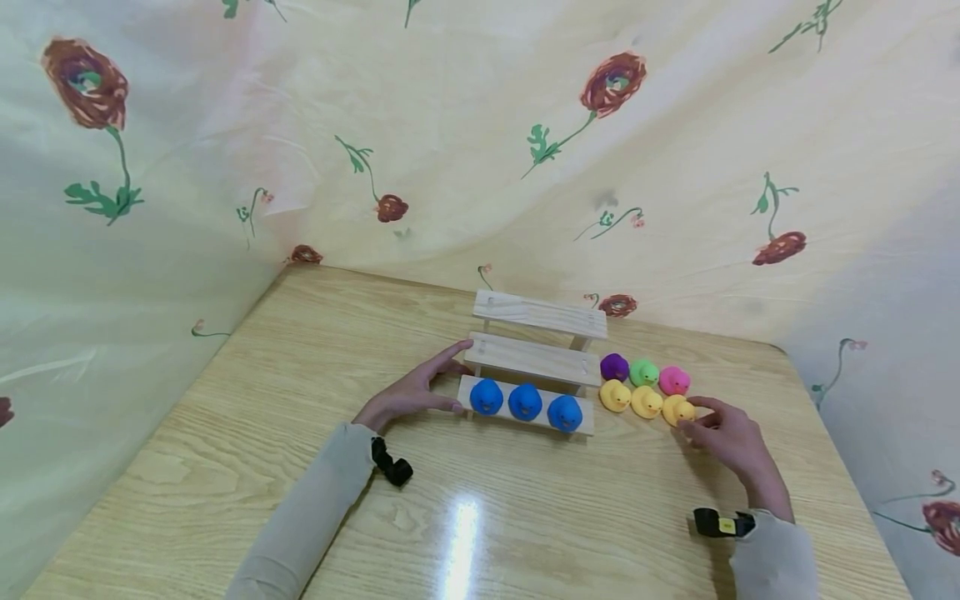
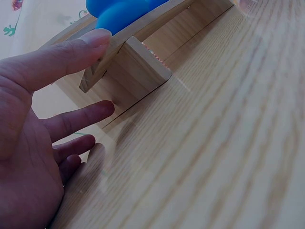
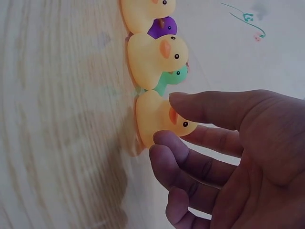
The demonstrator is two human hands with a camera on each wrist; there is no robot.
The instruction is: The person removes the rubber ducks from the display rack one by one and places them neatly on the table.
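A pale wooden three-step rack (image 1: pixel 517 357) stands on the table. Three blue rubber ducks (image 1: pixel 525 402) sit in a row on its lowest step. My left hand (image 1: pixel 411 392) is at the rack's left end, fingers spread, with the thumb on the lowest step's end and the index finger at the middle step. To the right, my right hand (image 1: pixel 731 437) has thumb and fingers around a yellow rubber duck (image 1: pixel 677 409), the rightmost of the front row. In the right wrist view the thumb covers part of that duck's head.
Beside the rack stand two more yellow ducks (image 1: pixel 646 402). Behind the yellow row are a purple duck (image 1: pixel 614 367), a green duck (image 1: pixel 643 372) and a pink duck (image 1: pixel 674 381). Flowered cloth (image 1: pixel 465 167) hangs around the wooden table (image 1: pixel 360 533).
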